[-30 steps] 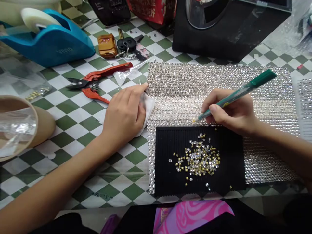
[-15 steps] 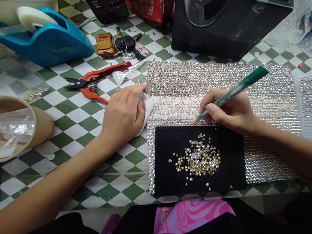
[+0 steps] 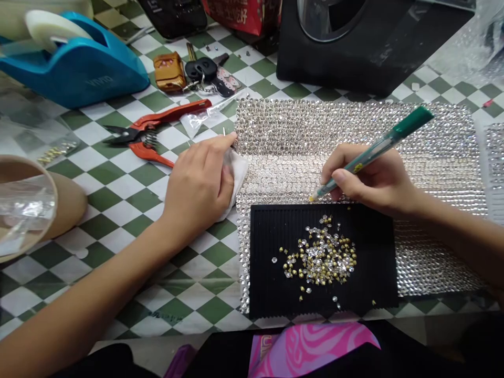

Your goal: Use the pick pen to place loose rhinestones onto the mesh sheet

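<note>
My right hand (image 3: 366,178) pinches a green pen (image 3: 374,149) with a small yellowish tip. That tip points down at the rhinestone sheet (image 3: 283,126), just above the far edge of a ridged black tray (image 3: 374,257); whether it touches a stone I cannot tell. Loose rhinestones (image 3: 326,257), clear on the face and gold on the back, lie heaped in the tray, which rests on the sheet. At the sheet's left edge, my left hand (image 3: 199,181) is closed around a crumpled white tissue (image 3: 239,170). A thin metal point sticks up beside its fingers; the rest of that item is hidden.
Red-handled cutters (image 3: 149,131) lie left of the sheet, with keys (image 3: 205,68) behind them. A blue tape dispenser (image 3: 79,63), a brown paper cup (image 3: 66,205) and a black box (image 3: 338,58) stand around the checkered table (image 3: 129,231). A second sheet begins at far right.
</note>
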### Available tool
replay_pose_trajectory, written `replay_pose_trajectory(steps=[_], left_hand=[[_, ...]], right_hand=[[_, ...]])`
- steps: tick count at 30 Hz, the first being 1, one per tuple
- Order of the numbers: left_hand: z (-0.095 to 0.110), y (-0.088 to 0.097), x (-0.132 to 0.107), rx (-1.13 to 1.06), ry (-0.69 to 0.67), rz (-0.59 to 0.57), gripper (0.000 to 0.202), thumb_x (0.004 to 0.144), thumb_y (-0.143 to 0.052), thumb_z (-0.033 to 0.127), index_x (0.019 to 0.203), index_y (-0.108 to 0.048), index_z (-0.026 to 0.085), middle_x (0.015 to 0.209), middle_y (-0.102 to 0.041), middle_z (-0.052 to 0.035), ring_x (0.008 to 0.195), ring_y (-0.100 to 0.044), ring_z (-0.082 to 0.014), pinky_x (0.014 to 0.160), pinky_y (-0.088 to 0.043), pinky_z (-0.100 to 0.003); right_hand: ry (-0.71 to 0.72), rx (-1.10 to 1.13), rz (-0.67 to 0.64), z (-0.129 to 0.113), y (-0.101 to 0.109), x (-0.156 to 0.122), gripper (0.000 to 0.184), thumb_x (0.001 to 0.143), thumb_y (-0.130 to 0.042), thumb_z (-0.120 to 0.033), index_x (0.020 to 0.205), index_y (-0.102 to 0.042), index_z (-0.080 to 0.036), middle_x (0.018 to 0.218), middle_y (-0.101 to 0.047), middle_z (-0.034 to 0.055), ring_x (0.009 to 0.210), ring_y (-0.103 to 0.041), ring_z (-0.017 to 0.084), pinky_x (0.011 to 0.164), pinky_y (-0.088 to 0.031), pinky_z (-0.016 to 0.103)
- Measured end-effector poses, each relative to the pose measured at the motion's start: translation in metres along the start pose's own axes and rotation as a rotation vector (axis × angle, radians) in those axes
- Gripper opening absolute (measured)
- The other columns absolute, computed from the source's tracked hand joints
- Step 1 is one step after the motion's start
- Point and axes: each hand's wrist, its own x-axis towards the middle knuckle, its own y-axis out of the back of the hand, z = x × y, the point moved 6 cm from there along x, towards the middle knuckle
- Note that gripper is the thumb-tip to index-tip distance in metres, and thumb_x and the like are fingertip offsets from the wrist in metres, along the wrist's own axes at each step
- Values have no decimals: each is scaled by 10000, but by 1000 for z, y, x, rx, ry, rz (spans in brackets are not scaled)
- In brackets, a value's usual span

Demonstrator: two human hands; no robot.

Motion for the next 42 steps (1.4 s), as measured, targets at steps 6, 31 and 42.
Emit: replay_pose_trajectory(steps=[6,31,42], left_hand=[[0,27,-5,-66,-28,233,398,982,-398,222,1342,-566,254,1296,-666,-30,1289,-608,-123,1123,-551,-324],[88,21,-44,-281,-648,-235,663,852,-440,202,1510,-432,117,1615,-466,-13,1540,-422,-150,1404,-227,-296],[88,20,-44,-333,-639,-228,654,830,-436,183,1479,-483,111,1604,-483,-24,1541,-435,-154,1395,-273,-287]], right_hand=[[30,-50,15,-2,4,2,169,950,-604,-248,789,-621,-200,694,-626,-22,573,-535,69,505,-389,260],[-48,76,30,1,8,1,194,993,-603,-262,828,-686,-203,765,-711,18,670,-656,103,580,-493,245],[100,-126,-51,-11,4,1,122,965,-570,-186,865,-626,-228,771,-688,4,705,-631,112,630,-498,273]])
